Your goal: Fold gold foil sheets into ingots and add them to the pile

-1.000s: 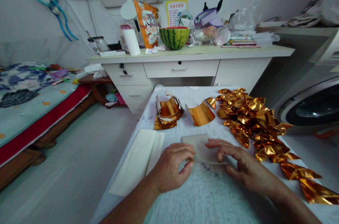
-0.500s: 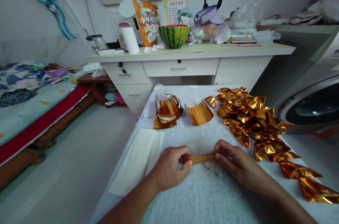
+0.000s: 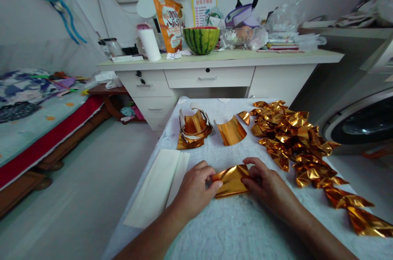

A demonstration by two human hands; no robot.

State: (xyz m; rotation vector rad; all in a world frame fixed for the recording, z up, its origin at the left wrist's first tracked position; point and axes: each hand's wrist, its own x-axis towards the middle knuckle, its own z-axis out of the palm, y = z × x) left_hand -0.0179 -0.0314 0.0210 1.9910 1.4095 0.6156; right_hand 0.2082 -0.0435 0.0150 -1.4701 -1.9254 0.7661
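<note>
A folded sheet of shiny gold foil paper point(image 3: 232, 181) is held between my two hands, low over the cloth-covered table point(image 3: 221, 231). My left hand point(image 3: 196, 186) pinches its left edge between thumb and fingers. At the opposite edge, my right hand point(image 3: 260, 178) grips the foil paper, with the index finger raised over the top corner. Left of my hands lie pale paper sheets point(image 3: 156, 186). Beyond them sit a curled stack of gold foil sheets point(image 3: 195, 125) and a single curved gold sheet point(image 3: 231, 131).
Folded gold foil pieces point(image 3: 285, 129) are heaped along the table's right side. Behind stands a white desk point(image 3: 211, 76) bearing a cut watermelon point(image 3: 202, 41) and an orange pouch point(image 3: 169, 22). A washing machine point(image 3: 365, 96) is at right, a bed point(image 3: 46, 129) at left.
The strip between my hands, earlier seen narrow and dull, now shows a wider shiny gold face toward me. Both hands stay close to the same place.
</note>
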